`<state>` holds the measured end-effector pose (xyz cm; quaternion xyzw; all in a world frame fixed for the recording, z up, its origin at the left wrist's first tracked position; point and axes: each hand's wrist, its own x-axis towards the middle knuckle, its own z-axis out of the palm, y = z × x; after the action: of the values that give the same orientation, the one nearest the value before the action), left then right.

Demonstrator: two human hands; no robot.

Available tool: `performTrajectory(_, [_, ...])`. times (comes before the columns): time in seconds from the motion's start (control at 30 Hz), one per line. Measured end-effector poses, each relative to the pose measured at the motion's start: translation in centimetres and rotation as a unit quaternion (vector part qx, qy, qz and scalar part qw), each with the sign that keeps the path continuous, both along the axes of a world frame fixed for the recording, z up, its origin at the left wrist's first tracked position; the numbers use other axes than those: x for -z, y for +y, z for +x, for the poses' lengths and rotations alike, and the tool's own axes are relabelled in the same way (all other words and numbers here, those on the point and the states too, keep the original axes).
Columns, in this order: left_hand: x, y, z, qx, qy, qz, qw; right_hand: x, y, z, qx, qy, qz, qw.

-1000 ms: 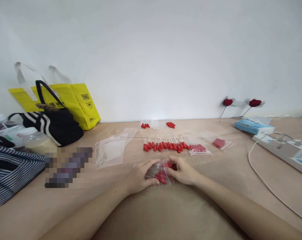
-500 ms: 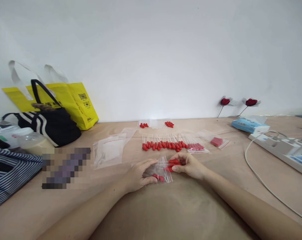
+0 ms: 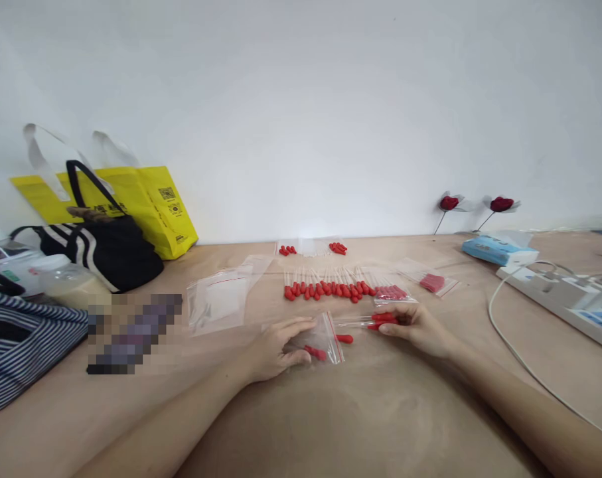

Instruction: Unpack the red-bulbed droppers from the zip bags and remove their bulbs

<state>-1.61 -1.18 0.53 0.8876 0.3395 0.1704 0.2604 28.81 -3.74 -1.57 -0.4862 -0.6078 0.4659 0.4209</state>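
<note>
My left hand (image 3: pixel 283 346) is closed on the left side of a clear zip bag (image 3: pixel 333 345) with a red seal line. A dropper with a red rubber bulb (image 3: pixel 319 353) shows inside the bag. Another red bulb (image 3: pixel 345 339) pokes out by the bag's mouth. To the right, my right hand (image 3: pixel 413 328) pinches a few droppers (image 3: pixel 385 318) by their red bulbs, their clear tubes pointing left toward the bag. Beyond both hands lies a row of droppers (image 3: pixel 325 288), bulbs toward me.
Flat clear bags (image 3: pixel 218 302) lie at left. Filled bags (image 3: pixel 393 292) and a bag with red contents (image 3: pixel 433 283) lie right of the row. A yellow bag (image 3: pixel 168 219), tissue pack (image 3: pixel 497 250) and power strip (image 3: pixel 584 309) stand around, with a cable (image 3: pixel 504 358) at right.
My right hand has moved right, away from the bag, with droppers in its fingers. One red bulb now shows at the bag's mouth, out of its grip. My left hand stays on the bag.
</note>
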Motion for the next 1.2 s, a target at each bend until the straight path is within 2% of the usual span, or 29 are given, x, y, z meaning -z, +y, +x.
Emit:
performTrajectory(0.1, [-0.4,0.1,-0.2,0.007,-0.046,-0.004,0.999,-0.6,-0.6,2.5,0.037,0.008,-0.044,0.998])
performTrajectory(0.17, [-0.7,0.0,0.1,-0.017,-0.082,0.012,0.996,-0.9,-0.9,3.1,0.067,0.040,-0.070,0.994])
performTrajectory(0.27, [-1.1,-0.2,1.7,-0.085,-0.132,0.004,0.988,-1.2,-1.1,1.3,0.089,0.113,-0.094,0.985])
performTrajectory(0.33, [-1.3,-0.5,3.3,-0.125,-0.182,-0.075,0.972,-1.4,-1.0,-1.3,0.091,0.168,-0.101,0.976])
performTrajectory(0.4, [-1.3,-0.6,5.1,-0.155,-0.260,-0.190,0.934,-1.5,-0.7,-4.3,0.088,0.215,-0.091,0.968])
performTrajectory(0.5, [-1.2,-0.6,7.1,-0.194,-0.395,-0.320,0.839,-1.6,0.1,-8.0,0.087,0.243,-0.054,0.965])
performTrajectory(0.57, [-1.2,-0.4,7.6,-0.225,-0.447,-0.366,0.785,-1.6,0.6,-9.7,0.091,0.226,-0.024,0.969])
performTrajectory(0.63, [-1.4,0.0,7.4,-0.258,-0.451,-0.386,0.762,-1.6,1.1,-10.8,0.087,0.188,0.008,0.978])
performTrajectory(0.67, [-1.5,0.4,7.1,-0.271,-0.437,-0.386,0.766,-1.6,1.2,-11.2,0.079,0.170,0.023,0.982])
performTrajectory(0.8, [-2.4,2.8,4.7,-0.289,-0.352,-0.364,0.813,-1.5,1.2,-11.2,0.058,0.117,0.059,0.990])
performTrajectory(0.97, [-3.5,7.5,0.6,-0.331,-0.264,-0.319,0.848,0.1,0.6,-8.2,0.067,0.011,0.089,0.994])
performTrajectory(1.07, [-3.2,10.0,-0.7,-0.345,-0.195,-0.313,0.863,1.1,0.5,-6.7,0.068,-0.050,0.103,0.991])
performTrajectory(1.2, [-2.3,12.0,-0.6,-0.358,-0.125,-0.308,0.872,1.5,0.7,-6.4,0.053,-0.085,0.114,0.988])
